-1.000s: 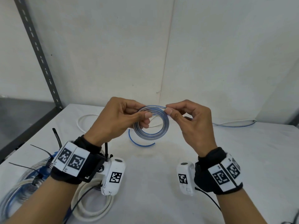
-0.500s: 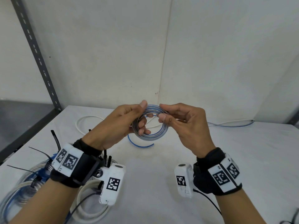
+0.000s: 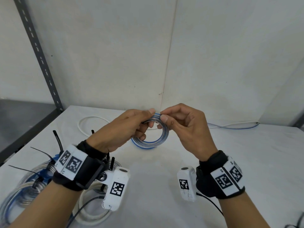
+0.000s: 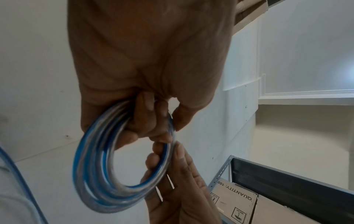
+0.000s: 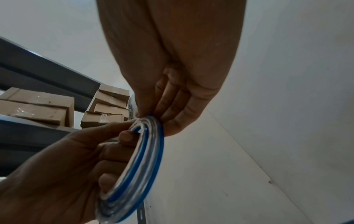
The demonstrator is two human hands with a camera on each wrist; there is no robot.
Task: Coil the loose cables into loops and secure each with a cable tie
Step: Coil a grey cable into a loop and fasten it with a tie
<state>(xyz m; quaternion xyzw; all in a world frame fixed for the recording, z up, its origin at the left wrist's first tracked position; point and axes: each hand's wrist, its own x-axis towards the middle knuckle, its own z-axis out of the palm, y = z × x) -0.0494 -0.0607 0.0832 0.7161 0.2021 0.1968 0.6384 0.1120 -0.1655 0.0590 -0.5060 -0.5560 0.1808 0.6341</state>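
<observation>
The white bench (image 3: 246,162) is shown carrying the work at several stages. At its near left corner, finished coils (image 3: 21,191) of clear-and-blue cable are seen, bound with black cable ties (image 3: 41,152) whose tails stick up; these are judged done. A thick white coil (image 3: 92,216) lies beside them, partly hidden under the left wrist, and whether it has been tied cannot be told. Toward the back, a loose white cable (image 3: 92,119) and a thin blue-and-white cable (image 3: 230,126) are left uncoiled on the bench, so at least two cables are judged to remain.

Above the middle of the bench, a small coil (image 3: 154,142) of several turns of clear-and-blue cable is held upright between both hands. Its left side is gripped by the left hand (image 3: 125,130), fingers curled through the loop and thumb pressed on the top. The top of the loop is pinched by thumb and fingertips of the right hand (image 3: 185,129).

No tie is seen on this coil, and none is held; winding appears nearly complete, with tying still to be done.
</observation>
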